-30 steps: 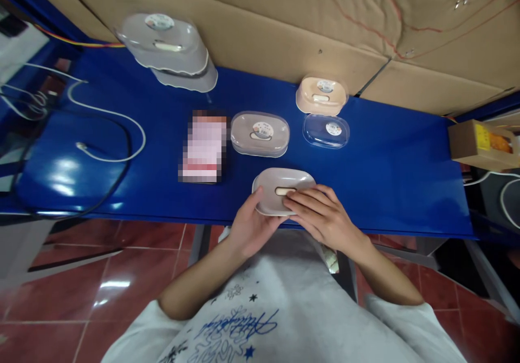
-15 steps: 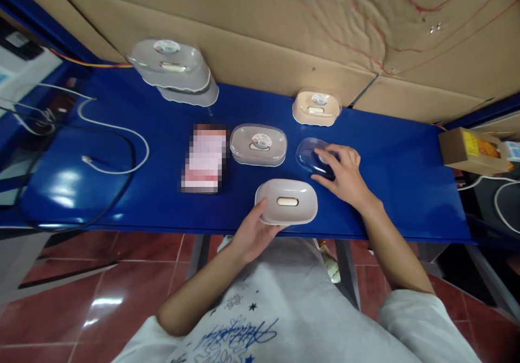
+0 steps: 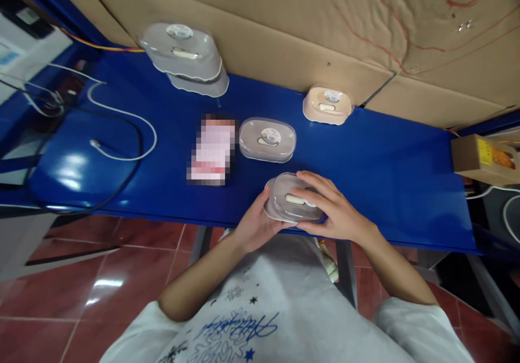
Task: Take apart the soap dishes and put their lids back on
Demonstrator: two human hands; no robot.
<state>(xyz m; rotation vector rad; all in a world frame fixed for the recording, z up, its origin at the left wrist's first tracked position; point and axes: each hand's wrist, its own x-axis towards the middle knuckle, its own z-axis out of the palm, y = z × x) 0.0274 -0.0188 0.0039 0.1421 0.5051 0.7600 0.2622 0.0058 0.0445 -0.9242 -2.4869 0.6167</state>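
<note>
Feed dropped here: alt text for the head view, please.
The left hand holds a grey dish while the right hand grips a clear lid over it, at the near edge of a blue table. Beyond are a lidded grey container, a peach container and stacked grey containers.

Box (image 3: 268, 209): oval, greyish, with pale handle (image 3: 294, 199); was held at table (image 3: 390, 189) front edge. Lid (image 3: 283, 185): clear, with round label (image 3: 310, 203) partly covered; lay over box, left rim exposed.

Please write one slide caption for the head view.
Left hand holds grey dish; right hand holds clear lid over it.
</note>
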